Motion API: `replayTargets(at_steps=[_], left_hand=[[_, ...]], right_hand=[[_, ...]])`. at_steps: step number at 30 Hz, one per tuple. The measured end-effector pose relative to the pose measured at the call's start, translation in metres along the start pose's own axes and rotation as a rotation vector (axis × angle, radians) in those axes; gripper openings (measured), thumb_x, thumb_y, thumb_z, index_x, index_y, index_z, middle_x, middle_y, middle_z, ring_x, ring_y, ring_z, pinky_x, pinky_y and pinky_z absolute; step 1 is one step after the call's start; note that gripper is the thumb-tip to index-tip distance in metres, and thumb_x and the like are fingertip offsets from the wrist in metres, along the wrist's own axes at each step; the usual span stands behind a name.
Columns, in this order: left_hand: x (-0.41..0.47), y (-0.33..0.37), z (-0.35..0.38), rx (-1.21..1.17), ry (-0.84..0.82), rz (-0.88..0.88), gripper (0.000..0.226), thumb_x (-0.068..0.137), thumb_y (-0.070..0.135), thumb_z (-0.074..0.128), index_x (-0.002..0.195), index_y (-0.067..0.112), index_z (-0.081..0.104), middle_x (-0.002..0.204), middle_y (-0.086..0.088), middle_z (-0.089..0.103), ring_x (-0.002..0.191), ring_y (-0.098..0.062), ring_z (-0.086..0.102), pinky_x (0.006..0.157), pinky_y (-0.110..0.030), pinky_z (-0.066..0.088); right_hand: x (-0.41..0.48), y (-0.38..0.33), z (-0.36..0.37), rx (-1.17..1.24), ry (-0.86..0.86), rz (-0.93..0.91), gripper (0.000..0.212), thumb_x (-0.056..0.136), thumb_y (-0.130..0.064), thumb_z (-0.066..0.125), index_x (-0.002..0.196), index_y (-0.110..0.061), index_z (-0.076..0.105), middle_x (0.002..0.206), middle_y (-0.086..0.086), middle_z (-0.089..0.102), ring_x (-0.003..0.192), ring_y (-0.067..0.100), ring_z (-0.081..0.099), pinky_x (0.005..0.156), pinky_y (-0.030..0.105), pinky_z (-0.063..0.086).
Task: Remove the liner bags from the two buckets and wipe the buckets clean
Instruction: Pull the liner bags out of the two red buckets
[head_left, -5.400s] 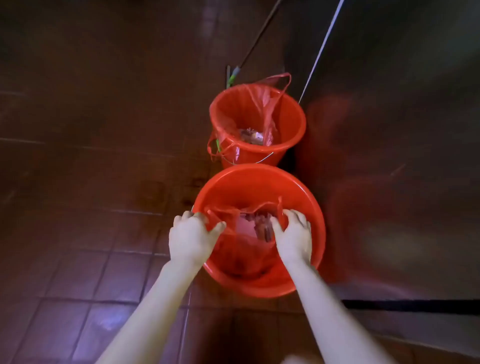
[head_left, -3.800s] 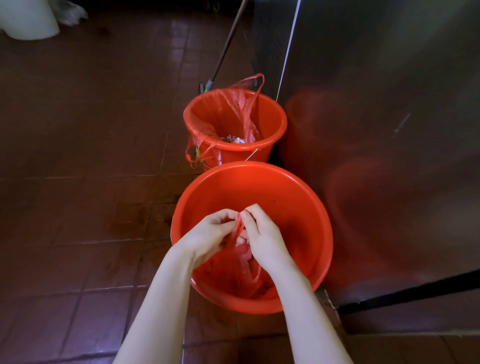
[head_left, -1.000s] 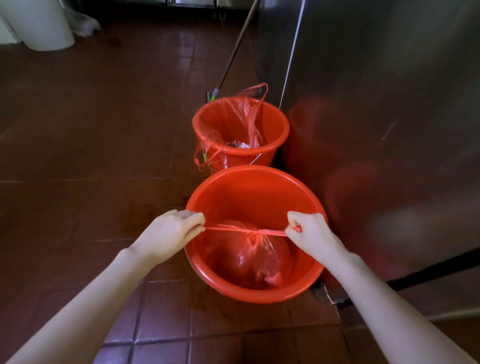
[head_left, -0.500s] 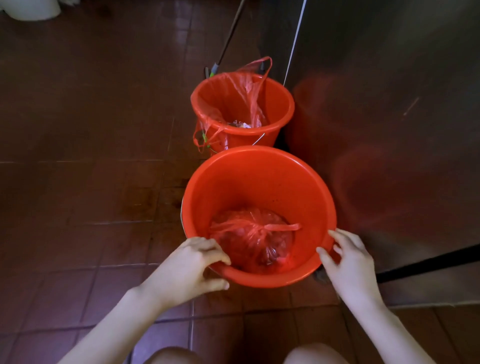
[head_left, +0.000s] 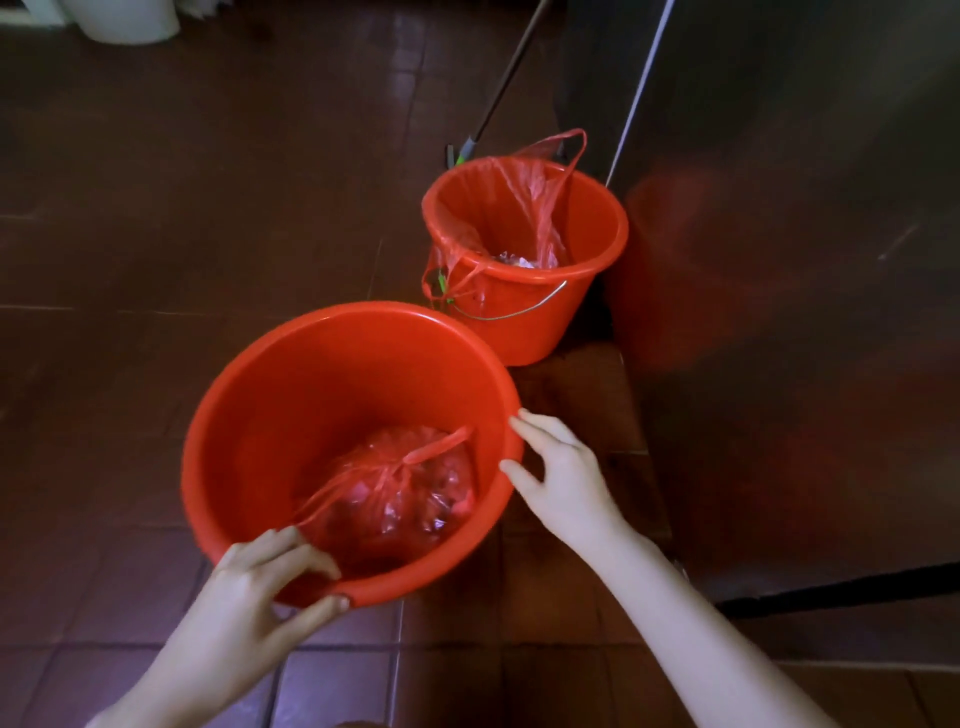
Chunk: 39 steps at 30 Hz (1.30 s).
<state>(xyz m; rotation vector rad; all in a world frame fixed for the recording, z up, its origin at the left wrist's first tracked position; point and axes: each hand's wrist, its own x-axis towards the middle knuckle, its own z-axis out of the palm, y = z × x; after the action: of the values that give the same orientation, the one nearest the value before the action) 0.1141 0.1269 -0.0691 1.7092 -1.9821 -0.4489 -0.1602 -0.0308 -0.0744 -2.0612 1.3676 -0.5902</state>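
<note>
My left hand (head_left: 249, 587) grips the big red bucket (head_left: 270, 395) by its near rim, fingers (head_left: 298, 558) curled inside, thumb outside. My right hand (head_left: 563, 483) is spread loose, its fingertips touching the rim's right side. The knotted liner bag (head_left: 410, 499) lies in the bottom of this bucket. The smaller bucket (head_left: 524, 327) stands beyond it on the tiled floor (head_left: 156, 208), with an open liner bag (head_left: 519, 202) draped over its rim.

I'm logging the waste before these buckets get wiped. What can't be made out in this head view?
Head view only.
Tied bag in the near bucket: contents blurred behind crinkled red plastic.
Near bucket's floor: hidden under that bag.
Far bucket: pale scraps inside its liner, too small to name.
Long handle behind it: upper end cut off by the top edge.
Right hand at the near rim: gripping or only touching, unclear.
</note>
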Motion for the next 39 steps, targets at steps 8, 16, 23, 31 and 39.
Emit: replayTargets(at_steps=[8,16,23,31,39], left_hand=[[0.026,-0.021,0.001,-0.055,0.21,-0.082,0.048,0.083,0.068,0.05,0.079,0.025,0.071,0.078,0.017,0.059,0.071,-0.002,0.053,0.067,-0.024,0.041],[0.109,-0.057,-0.002,-0.033,0.258,-0.21,0.029,0.077,0.044,0.074,0.08,0.015,0.073,0.079,0.006,0.063,0.077,-0.018,0.06,0.071,-0.033,0.046],[0.167,-0.097,-0.004,-0.007,0.284,-0.305,0.017,0.076,0.029,0.081,0.084,0.018,0.071,0.086,0.004,0.064,0.089,-0.022,0.06,0.081,-0.038,0.044],[0.194,-0.114,-0.007,0.002,0.271,-0.329,0.016,0.081,0.04,0.074,0.084,0.027,0.065,0.094,0.004,0.066,0.094,-0.02,0.059,0.09,-0.048,0.045],[0.207,-0.115,-0.012,0.043,0.215,-0.391,0.021,0.085,0.046,0.068,0.093,0.027,0.063,0.102,0.004,0.065,0.101,-0.02,0.058,0.093,-0.043,0.04]], right_hand=[[0.096,0.004,-0.02,-0.137,0.075,0.022,0.036,0.087,-0.017,0.067,0.122,-0.011,0.064,0.125,0.006,0.058,0.114,0.022,0.057,0.102,0.03,0.041],[0.177,0.01,-0.04,-0.477,0.028,0.093,0.056,0.093,-0.031,0.058,0.144,-0.014,0.041,0.143,0.009,0.042,0.13,0.03,0.039,0.11,0.042,0.035],[0.242,0.014,-0.032,-0.7,-0.034,0.112,0.061,0.095,-0.035,0.055,0.148,-0.019,0.031,0.147,0.009,0.041,0.132,0.033,0.038,0.11,0.043,0.033],[0.264,0.025,-0.032,-0.831,-0.12,0.016,0.052,0.091,-0.024,0.063,0.139,-0.018,0.043,0.128,0.014,0.051,0.119,0.034,0.048,0.099,0.044,0.041],[0.211,0.02,-0.021,-0.76,-0.133,-0.138,0.036,0.093,-0.017,0.056,0.129,-0.015,0.053,0.123,0.014,0.055,0.116,0.032,0.048,0.097,0.043,0.044]])
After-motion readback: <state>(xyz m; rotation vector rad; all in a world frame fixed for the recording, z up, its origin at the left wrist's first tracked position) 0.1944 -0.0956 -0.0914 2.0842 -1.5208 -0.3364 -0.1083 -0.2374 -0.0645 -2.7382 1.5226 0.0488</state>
